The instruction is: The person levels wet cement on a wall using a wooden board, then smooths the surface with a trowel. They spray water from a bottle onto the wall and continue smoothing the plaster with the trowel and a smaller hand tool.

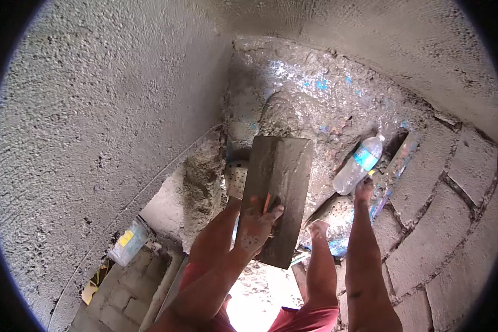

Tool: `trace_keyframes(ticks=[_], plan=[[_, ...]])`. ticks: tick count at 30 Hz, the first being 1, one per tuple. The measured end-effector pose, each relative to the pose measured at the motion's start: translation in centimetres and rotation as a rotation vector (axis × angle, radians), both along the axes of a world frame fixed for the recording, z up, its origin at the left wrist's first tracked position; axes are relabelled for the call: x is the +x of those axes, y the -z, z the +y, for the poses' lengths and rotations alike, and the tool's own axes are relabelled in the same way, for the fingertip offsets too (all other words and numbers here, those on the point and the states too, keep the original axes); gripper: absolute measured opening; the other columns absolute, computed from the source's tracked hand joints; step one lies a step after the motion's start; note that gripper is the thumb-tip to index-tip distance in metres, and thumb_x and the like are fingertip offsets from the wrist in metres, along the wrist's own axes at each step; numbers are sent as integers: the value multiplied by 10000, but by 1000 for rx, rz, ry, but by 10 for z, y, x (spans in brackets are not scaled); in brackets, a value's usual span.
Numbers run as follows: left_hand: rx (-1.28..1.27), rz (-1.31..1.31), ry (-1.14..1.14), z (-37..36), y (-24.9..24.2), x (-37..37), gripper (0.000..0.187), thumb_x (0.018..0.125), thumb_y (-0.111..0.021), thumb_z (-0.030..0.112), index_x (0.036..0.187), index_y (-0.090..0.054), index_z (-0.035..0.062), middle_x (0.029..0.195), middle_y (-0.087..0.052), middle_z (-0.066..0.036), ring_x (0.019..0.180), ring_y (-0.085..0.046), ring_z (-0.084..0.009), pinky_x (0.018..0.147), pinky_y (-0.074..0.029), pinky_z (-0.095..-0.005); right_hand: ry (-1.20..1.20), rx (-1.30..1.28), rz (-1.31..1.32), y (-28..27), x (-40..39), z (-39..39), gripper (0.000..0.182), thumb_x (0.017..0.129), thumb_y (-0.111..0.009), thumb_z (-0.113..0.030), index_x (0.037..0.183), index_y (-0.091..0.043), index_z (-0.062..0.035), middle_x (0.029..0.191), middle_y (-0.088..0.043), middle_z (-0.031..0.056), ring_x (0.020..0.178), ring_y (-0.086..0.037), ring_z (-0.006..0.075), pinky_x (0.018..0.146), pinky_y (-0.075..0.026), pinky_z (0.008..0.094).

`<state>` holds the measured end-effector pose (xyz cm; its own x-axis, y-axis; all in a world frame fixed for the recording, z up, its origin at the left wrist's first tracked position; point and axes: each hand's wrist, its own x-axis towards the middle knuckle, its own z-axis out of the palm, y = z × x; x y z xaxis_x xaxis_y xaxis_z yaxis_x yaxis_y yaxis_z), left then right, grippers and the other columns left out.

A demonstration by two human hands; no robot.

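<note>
A long rectangular plastering float, grey with mortar, is in my left hand, whose fingers wrap its handle with a bit of orange showing. The float overlaps the mortar-covered board beneath it in this view. My right hand is closed beside the lower part of a clear plastic bottle with a blue label and white cap. A small yellow bit shows by its fingers; what they hold I cannot tell. The bottle lies tilted near the board's edge, and a heap of wet mortar sits beyond the float.
A rough plastered wall rises at left, another at the back. Concrete blocks line the right. A mortar-smeared bucket stands lower left. My feet wear perforated clogs, partly hidden by the float.
</note>
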<state>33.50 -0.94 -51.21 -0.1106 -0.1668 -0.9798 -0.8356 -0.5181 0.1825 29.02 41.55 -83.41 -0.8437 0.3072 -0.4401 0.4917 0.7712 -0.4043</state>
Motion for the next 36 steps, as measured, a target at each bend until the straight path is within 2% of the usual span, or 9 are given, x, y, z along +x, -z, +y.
trace_keyframes(ticks=[1, 6, 10, 12, 14, 16, 22, 24, 36], plan=[[-80, 30, 24, 3, 4, 7, 296, 849, -746, 196, 1079, -630, 50, 795, -611, 5, 634, -534, -48, 507, -415, -208, -62, 263, -104, -11, -15, -13, 373, 841, -684, -281, 1048, -569, 7, 964, -660, 99, 842, -632, 230, 731, -521, 405], [56, 11, -175, 4, -1, 2, 272, 841, -759, 228, 1012, -650, 47, 722, -587, 23, 548, -500, -42, 459, -383, -222, 148, 143, 74, -18, 13, 17, 331, 880, -607, -281, 973, -552, 33, 841, -629, 141, 674, -576, 280, 614, -472, 432], [38, -1, -119, 8, 2, 3, 215, 865, -730, 182, 1014, -646, 51, 725, -584, 36, 552, -499, -47, 457, -378, -227, -65, 168, 336, -166, 7, -51, 390, 946, -540, -306, 1073, -539, 64, 781, -595, 147, 640, -560, 301, 602, -458, 444], [-12, 141, -263, 14, 6, 2, 210, 876, -713, 156, 1048, -640, 60, 813, -609, 27, 638, -531, -56, 529, -421, -228, -45, -2, 109, -248, -14, -130, 393, 988, -513, -268, 1230, -492, 41, 856, -632, 148, 653, -569, 250, 594, -474, 406], [-31, 151, -235, 14, 11, 10, 232, 877, -712, 160, 1068, -632, 58, 837, -613, 21, 668, -540, -58, 560, -435, -227, -273, -219, -85, -244, -36, -158, 315, 983, -515, -202, 1216, -499, 10, 879, -636, 145, 665, -600, 181, 535, -495, 301], [-56, 170, -205, 10, 11, 9, 253, 877, -711, 164, 1089, -623, 56, 861, -617, 14, 698, -549, -59, 590, -448, -226, -671, -223, 207, -201, -63, -190, 287, 949, -552, -160, 1186, -511, -4, 866, -635, 166, 651, -621, 247, 547, -529, 332], [-52, -37, -46, -3, 0, 7, 291, 860, -726, 186, 1089, -607, 50, 850, -628, -4, 664, -558, -67, 493, -449, -225, -766, -278, 89, -100, -182, -306, 271, 892, -579, -145, 1125, -587, -8, 892, -668, 216, 780, -673, 343, 688, -552, 423], [9, 29, -132, 2, 5, 12, 304, 858, -727, 191, 1088, -594, 43, 828, -630, -11, 624, -547, -72, 457, -448, -235, -625, -382, -58, -130, -214, -336, 255, 896, -577, -164, 1100, -611, -14, 887, -671, 212, 782, -670, 350, 707, -548, 429], [10, 23, -216, 12, 7, 7, 521, 851, -742, 177, 1284, -482, 53, 740, -554, 39, 559, -478, -45, 453, -391, -213, -940, 130, 24, -211, -284, -315, 326, 864, -575, -326, 928, -660, -18, 917, -659, 218, 887, -630, 398, 809, -503, 463]])
